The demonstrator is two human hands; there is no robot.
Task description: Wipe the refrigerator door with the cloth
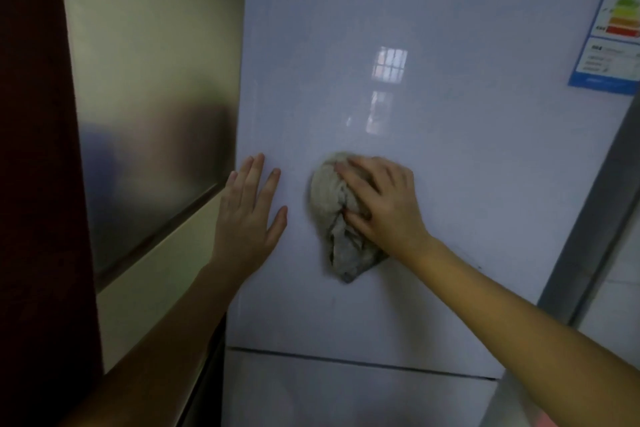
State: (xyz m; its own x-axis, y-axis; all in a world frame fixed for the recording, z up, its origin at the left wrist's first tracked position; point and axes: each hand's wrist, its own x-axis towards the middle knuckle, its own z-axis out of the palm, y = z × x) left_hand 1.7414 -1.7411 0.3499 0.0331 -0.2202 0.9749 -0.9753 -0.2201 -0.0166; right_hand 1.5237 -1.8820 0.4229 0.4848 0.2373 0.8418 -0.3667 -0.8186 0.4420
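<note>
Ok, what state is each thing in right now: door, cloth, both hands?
refrigerator door: closed.
cloth: bunched, pressed against the door.
right hand: grips the cloth.
left hand: flat on the door, holding nothing.
energy label: stuck at the door's upper right.

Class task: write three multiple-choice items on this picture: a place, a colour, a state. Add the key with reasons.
1. Where on the refrigerator door is the energy label? A upper right; B lower left; C bottom centre.
2. What colour is the cloth? A red; B grey-beige; C dark blue.
3. How is the left hand? A gripping the cloth; B flat on the door, fingers straight; C fisted, off the door.
Key: 1 A, it sits at the top right edge; 2 B, the bunch under the right hand is grey-beige; 3 B, its palm lies on the door.
</note>
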